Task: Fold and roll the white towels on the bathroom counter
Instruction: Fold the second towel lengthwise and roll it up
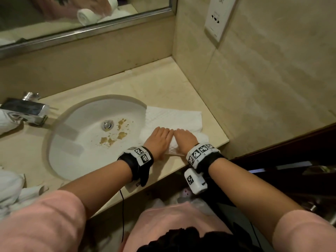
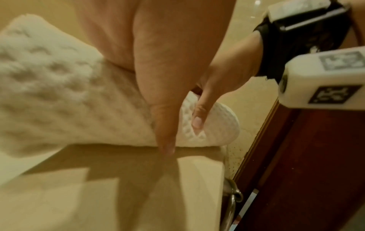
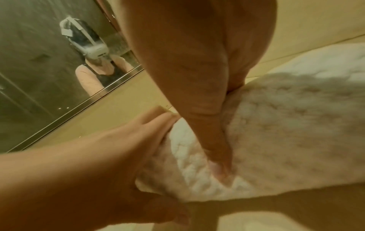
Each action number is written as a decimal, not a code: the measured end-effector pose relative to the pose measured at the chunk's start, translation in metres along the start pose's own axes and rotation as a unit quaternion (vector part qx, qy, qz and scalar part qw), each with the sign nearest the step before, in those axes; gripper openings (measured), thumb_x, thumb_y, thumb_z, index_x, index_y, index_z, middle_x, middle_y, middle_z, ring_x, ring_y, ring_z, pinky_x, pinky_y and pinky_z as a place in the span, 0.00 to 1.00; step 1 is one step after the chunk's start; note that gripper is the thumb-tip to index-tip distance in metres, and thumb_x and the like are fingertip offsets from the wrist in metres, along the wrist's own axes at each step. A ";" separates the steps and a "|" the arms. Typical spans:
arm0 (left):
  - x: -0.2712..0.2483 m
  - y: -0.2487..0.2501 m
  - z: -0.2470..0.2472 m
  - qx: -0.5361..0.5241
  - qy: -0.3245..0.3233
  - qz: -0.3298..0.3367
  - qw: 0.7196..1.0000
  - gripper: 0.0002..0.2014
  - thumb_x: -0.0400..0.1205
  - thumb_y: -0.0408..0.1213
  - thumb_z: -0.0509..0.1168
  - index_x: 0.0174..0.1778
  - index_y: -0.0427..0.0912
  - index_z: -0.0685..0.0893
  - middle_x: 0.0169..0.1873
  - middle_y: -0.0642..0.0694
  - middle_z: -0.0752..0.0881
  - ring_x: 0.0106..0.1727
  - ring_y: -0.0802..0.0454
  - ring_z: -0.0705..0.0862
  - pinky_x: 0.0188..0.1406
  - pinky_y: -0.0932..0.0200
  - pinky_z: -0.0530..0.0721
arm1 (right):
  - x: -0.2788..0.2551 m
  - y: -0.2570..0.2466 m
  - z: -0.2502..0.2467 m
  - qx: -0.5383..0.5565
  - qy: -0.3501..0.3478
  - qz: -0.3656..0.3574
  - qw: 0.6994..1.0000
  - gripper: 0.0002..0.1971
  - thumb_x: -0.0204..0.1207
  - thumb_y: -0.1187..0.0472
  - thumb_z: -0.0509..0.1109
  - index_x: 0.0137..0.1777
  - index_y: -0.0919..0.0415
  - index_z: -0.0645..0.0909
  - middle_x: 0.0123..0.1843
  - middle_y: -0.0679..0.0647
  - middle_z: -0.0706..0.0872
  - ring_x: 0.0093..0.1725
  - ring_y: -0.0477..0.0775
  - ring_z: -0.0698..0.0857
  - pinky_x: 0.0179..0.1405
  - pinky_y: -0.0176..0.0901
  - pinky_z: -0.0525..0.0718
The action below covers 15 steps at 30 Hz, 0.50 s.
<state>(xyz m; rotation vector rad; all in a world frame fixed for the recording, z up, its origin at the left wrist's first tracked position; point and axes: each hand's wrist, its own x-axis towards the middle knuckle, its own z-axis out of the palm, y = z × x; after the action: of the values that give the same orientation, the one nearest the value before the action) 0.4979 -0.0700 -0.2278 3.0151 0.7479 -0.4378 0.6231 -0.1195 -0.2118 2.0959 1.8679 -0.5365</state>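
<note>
A white textured towel [image 1: 174, 116] lies on the beige counter [image 1: 163, 82] just right of the sink, its near part rolled into a thick roll [image 1: 202, 138]. My left hand [image 1: 161, 138] and right hand [image 1: 184, 137] sit side by side, palms down, on that roll, fingers wrapped over its far side. In the left wrist view the left thumb [image 2: 164, 125] runs down the roll's near side [image 2: 59, 93], with the right thumb [image 2: 199, 115] pressed into the roll beside it. From the right wrist the left hand [image 3: 98, 156] cups the roll [image 3: 286, 132] beside my right hand [image 3: 197, 93].
The white sink [image 1: 72, 142], with brown stains by its drain, is left of the towel; a chrome faucet [image 1: 25, 110] stands behind it. Crumpled white towels [image 1: 9, 190] lie far left. The tiled wall with a socket [image 1: 218, 17] closes off the right. A dark wooden door [image 1: 283, 160] stands beyond the counter's corner.
</note>
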 end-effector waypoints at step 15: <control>0.022 -0.010 -0.018 -0.086 -0.034 -0.005 0.996 0.21 0.67 0.38 0.77 0.53 0.35 0.82 0.45 0.39 0.83 0.41 0.41 0.84 0.40 0.53 0.78 | -0.016 0.015 -0.002 0.039 0.056 -0.020 0.997 0.35 0.62 0.57 0.82 0.67 0.61 0.69 0.63 0.56 0.79 0.61 0.57 0.79 0.63 0.45 0.77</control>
<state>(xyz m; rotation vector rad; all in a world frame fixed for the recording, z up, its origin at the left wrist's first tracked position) 0.5165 -0.0495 -0.2160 2.8226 0.7532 -0.4495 0.6371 -0.1343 -0.2031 2.1840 1.9847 -0.5206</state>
